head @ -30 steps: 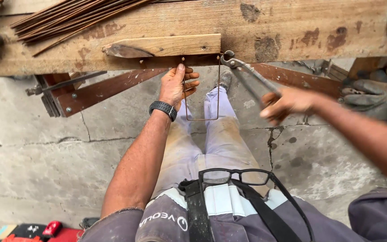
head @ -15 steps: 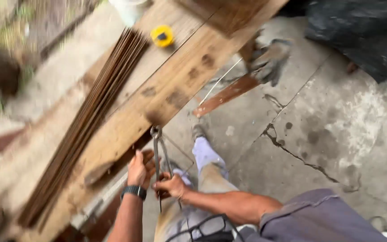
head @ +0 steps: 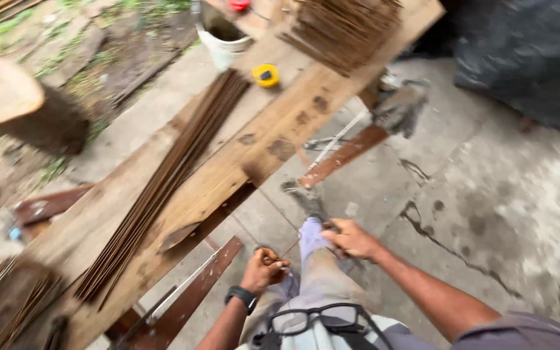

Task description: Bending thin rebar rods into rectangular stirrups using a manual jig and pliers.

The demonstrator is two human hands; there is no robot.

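Note:
My left hand (head: 264, 269), with a black watch on its wrist, is closed on one end of a thin wire (head: 291, 248) just above my knee. My right hand (head: 351, 238) sits a little to the right with its fingers curled. It seems to grip the other end of the same wire, but blur hides what else it may hold. Both hands are below the near edge of a long wooden plank bench (head: 254, 152). A bundle of thin rusty rods (head: 163, 188) lies along the bench.
A yellow tape measure (head: 266, 76) and a second rod bundle (head: 341, 29) lie at the bench's far end, beside a white bucket (head: 225, 35). A log stump (head: 14, 97) stands at left and a black tarp (head: 526, 58) at upper right. Cracked concrete floor lies underneath.
The view has swung left and tilted, so the bench now runs diagonally. Both hands have dropped from the bench edge to my knee and come close together. The pliers are no longer clearly visible.

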